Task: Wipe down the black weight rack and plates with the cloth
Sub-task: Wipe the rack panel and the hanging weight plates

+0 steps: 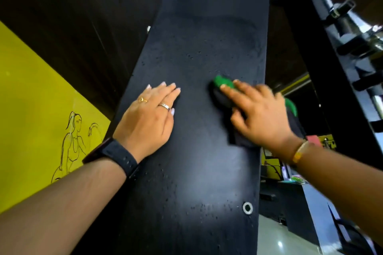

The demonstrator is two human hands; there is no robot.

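A tall black panel of the weight rack [199,43] fills the middle of the head view, speckled with water droplets and smear marks. My left hand [151,118] lies flat on the panel's left half, fingers straight, holding nothing. My right hand [259,109] presses a dark cloth with green trim [224,84] against the panel's right half, fingers spread over it. The cloth sticks out past my fingertips and below my palm. My right hand is slightly blurred.
A yellow wall with a line drawing of a figure [41,109] lies to the left. Black rack uprights with metal pegs and a bar [352,33] stand at the right. Bolts [247,207] sit on the panel. Pale floor [279,238] shows at the lower right.
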